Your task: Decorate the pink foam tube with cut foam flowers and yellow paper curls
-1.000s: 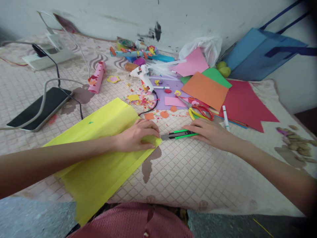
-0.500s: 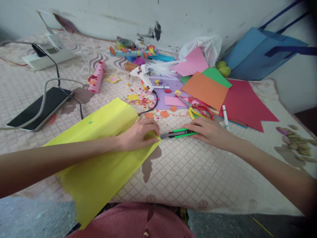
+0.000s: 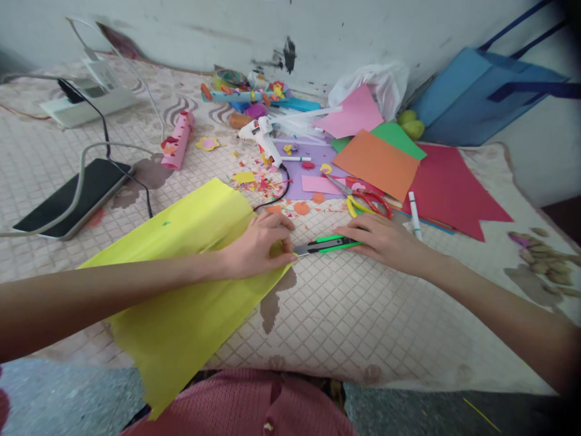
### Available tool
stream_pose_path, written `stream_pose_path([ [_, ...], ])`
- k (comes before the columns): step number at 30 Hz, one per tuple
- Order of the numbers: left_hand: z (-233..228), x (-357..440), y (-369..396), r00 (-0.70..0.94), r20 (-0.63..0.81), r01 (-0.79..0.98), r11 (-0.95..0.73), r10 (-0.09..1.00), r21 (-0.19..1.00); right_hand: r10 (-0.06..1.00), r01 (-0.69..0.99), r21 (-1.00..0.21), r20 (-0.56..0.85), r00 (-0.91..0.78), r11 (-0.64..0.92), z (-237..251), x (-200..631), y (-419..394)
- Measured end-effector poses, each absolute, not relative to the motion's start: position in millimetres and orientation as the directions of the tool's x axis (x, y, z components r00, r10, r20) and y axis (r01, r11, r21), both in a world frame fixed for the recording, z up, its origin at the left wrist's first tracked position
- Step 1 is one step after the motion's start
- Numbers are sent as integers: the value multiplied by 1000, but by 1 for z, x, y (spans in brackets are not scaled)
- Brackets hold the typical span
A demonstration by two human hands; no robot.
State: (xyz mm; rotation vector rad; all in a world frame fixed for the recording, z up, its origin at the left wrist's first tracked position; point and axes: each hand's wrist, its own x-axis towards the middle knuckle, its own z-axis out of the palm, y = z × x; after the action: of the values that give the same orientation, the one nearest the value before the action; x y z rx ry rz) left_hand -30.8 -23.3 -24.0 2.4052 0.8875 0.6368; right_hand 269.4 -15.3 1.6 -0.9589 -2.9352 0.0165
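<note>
A large sheet of yellow paper [image 3: 181, 327], folded over along its far side, lies slantwise on the quilted cloth and hangs past the near edge. My left hand [image 3: 261, 245] is closed on its right corner, thumb and fingers pinching the paper there. In my right hand [image 3: 384, 239] is a green and black utility knife [image 3: 333, 244] with its blade out, pointing left. The blade's tip is at the pinched corner, beside my left fingertips; whether it sits inside the fold cannot be made out.
Beyond my hands lie red-and-yellow scissors [image 3: 367, 203], a white glue gun [image 3: 263, 139], paper scraps and coloured sheets [image 3: 376, 163]. A black phone-like slab [image 3: 75, 197] with cables and a power strip [image 3: 86, 109] are at left. A blue bag [image 3: 485, 97] stands at back right.
Very little differs. My left fingers have shifted slightly right at the paper's corner, and the knife blade stays against it. The right hand holds nearly the same place.
</note>
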Motion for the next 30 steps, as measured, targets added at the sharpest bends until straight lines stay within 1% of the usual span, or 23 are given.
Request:
stream_pose_path([
  [4, -22, -27, -26, 656, 232, 485, -637, 718, 600, 572, 573, -1, 55, -818, 819, 2, 268, -14],
  [9, -19, -22, -30, 629, 231, 518, -621, 743, 588, 566, 567, -10, 61, -822, 824, 2, 267, -12],
  [13, -21, -22, -30, 638, 233, 525, -636, 734, 565, 577, 577, -22, 41, -816, 817, 2, 267, -12],
  [17, -21, -24, -28, 652, 233, 511, -644, 722, 569, 575, 573, -45, 35, -817, 818, 3, 267, -12],
  [30, -23, -24, -28, 653, 209, 516, -630, 728, 581, 571, 570, -42, -5, -821, 820, 5, 270, -12],
])
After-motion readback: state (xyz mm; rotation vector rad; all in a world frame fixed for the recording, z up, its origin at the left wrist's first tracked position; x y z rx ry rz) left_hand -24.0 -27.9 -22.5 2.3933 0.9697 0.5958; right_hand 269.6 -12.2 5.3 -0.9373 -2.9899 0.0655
